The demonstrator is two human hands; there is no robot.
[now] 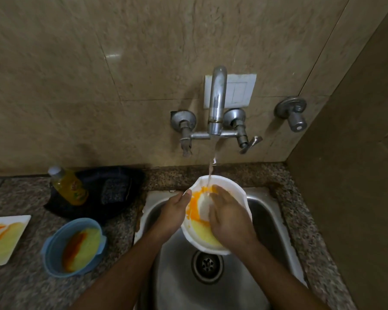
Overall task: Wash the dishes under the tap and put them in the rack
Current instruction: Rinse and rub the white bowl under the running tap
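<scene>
Over the sink (267, 211), at about 6 o'clock from the tap (216, 101), your left hand (174, 212) grips the white bowl (224, 186) by its rim at the bowl's 9 o'clock side, thumb tip laid over the edge and the other fingers hidden beneath. Your right hand (227, 217) lies flat inside the bowl, palm down and fingers spread, pressed on the inner surface; it grasps nothing you can see. The bowl is tilted, held above the drain (207, 264), and smeared with orange and yellow residue around your right hand. A thin stream of water (212, 164) falls from the spout and lands in the bowl at its 12 o'clock edge, just beyond your right fingertips.

On the counter (20, 285) at 9 o'clock from the sink stands a blue bowl (54, 242) with yellow and reddish residue inside. At 9 o'clock from that, at the frame edge, lies a white plate (20, 220) streaked orange and yellow. At 12 o'clock from the blue bowl a dark tray (112, 175) holds a bottle of yellow liquid (68, 185), leaning, and a dark scrubbing pad (114, 190) beside it. No rack is in view
</scene>
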